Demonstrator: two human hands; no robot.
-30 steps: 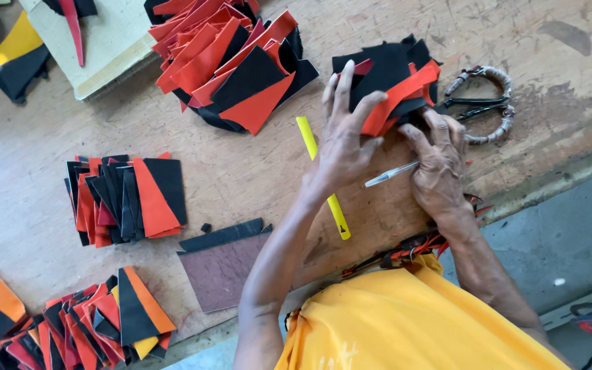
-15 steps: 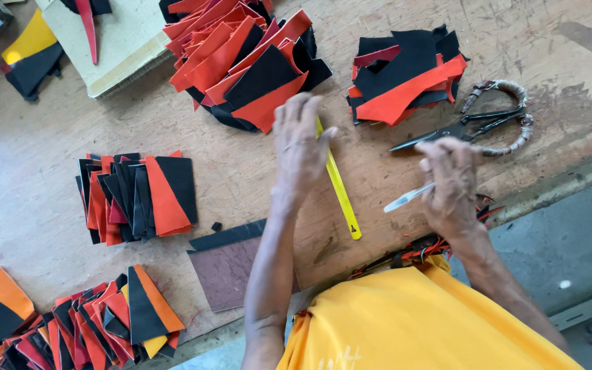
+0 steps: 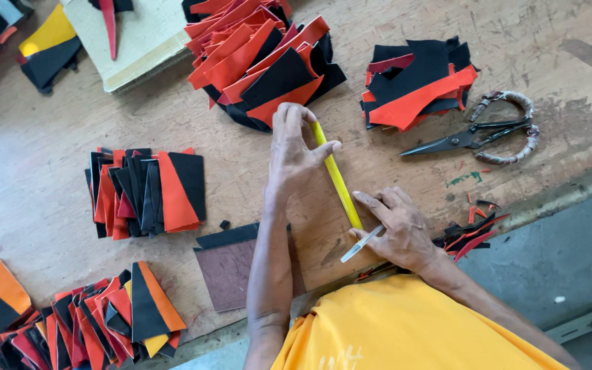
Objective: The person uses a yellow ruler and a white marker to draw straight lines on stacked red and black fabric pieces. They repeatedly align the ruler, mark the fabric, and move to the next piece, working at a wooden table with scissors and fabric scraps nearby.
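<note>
From the head camera, the left hand (image 3: pixel 296 147) pinched the upper end of a long yellow plastic ruler (image 3: pixel 337 179) between thumb and fingertips, near the middle of the worn wooden desk (image 3: pixel 35 185). The right hand (image 3: pixel 399 229) pressed the ruler's lower end with spread fingers (a thin white pen (image 3: pixel 361 244) gripped in them), close to the desk's near edge. Black-bladed scissors with wrapped handles (image 3: pixel 477 133) lay well apart, beside a pile of red and black fabric pieces (image 3: pixel 416 85).
</note>
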